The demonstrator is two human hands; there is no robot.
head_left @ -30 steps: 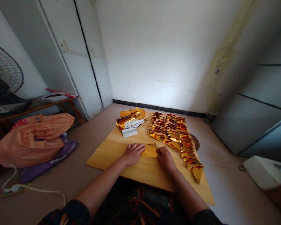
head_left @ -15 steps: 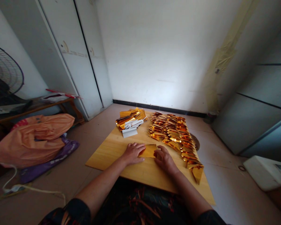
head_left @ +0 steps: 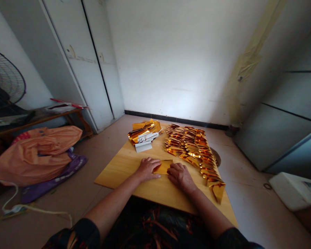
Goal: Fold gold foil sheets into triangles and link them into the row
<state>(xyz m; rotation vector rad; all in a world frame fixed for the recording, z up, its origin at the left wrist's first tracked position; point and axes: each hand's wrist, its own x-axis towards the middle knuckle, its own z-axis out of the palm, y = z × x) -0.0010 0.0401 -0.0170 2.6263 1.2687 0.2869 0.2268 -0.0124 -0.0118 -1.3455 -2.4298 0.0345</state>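
Observation:
A small sheet of gold paper [head_left: 163, 167] lies flat on the wooden board in front of me. My left hand [head_left: 148, 169] holds its left end, fingers along the far side and thumb at the near edge. Over the right end, the bent fingers of my right hand [head_left: 181, 175] press on the paper; that end is hidden under them. To the right, overlapping rows of shiny folded gold paper pieces [head_left: 185, 140] run down the board. A loose pile of gold paper sheets [head_left: 145, 129], with white-backed strips [head_left: 144, 146] at its front, sits at the far left.
The wooden board [head_left: 116, 173] stands close to my lap. A round brown object [head_left: 216, 157] shows beyond its right edge. On the left floor are an orange bag [head_left: 36, 152], a purple bag [head_left: 59, 178] and a pale cord [head_left: 49, 211]. A white box [head_left: 295, 192] sits at right.
My right hand has shifted slightly left over the paper's right end, and its fingers now lie down on it. My left hand and the other papers have stayed put.

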